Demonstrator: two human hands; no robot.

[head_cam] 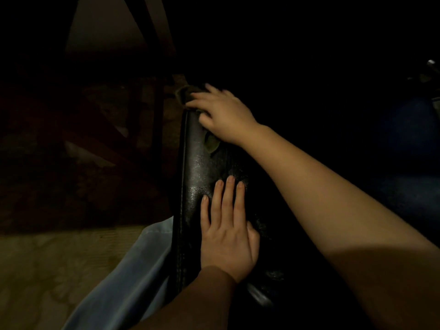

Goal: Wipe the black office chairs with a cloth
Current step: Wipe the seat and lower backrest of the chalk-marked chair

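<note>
In the middle of the dim view, a black chair (pixel 202 167) is seen. Its grained, shiny padded surface runs from the lower edge of the picture up toward the centre, and a stitched seam is marked along its left side. The left hand (pixel 228 232) is laid flat on this surface, palm down; its fingers are stretched straight and close together, and nothing is gripped by it. Farther up, at the far end of the padding, the right hand (pixel 222 113) is placed on a dark cloth (pixel 183 92). Its fingers are bent over the cloth, which is held against the chair's edge. A bunched part of the cloth is seen beyond the fingertips, and a greenish fold under the wrist. The two hands are set well apart on the same surface, and the right forearm is stretched in from the lower right. Just left of the chair, pale blue fabric (pixel 133 270) is seen, and beside it a light floor (pixel 47 270). Dark wooden bars (pixel 157 120) are made out at the upper left. A shiny metal part (pixel 258 295) is glimpsed near the left wrist. The rest of the chair is lost in darkness.
</note>
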